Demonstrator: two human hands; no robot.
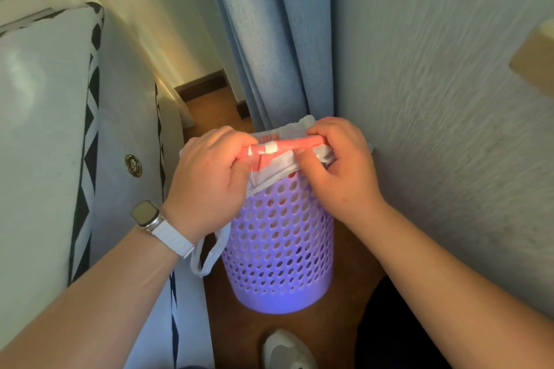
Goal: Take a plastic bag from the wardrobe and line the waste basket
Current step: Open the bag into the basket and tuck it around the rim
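Both bare forearms reach forward and down from the bottom corners and meet over the mouth of the waste basket (pixel 278 249). The left hand (pixel 207 180) is knuckles up. Its fingers are curled over the rolled red-and-white edge of the plastic bag (pixel 278 144), and its thumb is tucked beneath, clamping it. The right hand (pixel 341 168) faces it, just beside it. Its fingers are bent in and pinch the same edge at the basket's right rim. The bag is stretched between the two fists.

A pale textured wall (pixel 449 99) fills the right side, close against the right wrist. A white padded bed side (pixel 45 129) with black diamond trim closes off the left. A blue curtain (pixel 269 39) hangs in folds directly behind the basket. That leaves only a narrow strip of brown wooden floor (pixel 347 293) between wall and bed.

The lilac perforated basket stands upright on that strip, near the wall. The bag lies over its top, and some red print shows through the holes. One white bag handle (pixel 209 255) dangles in a loop down the basket's left side, below the left wrist.

A watch (pixel 145 214) on a white strap sits on the left wrist. The toe of a grey shoe (pixel 287 350) rests on the floor in front of the basket.
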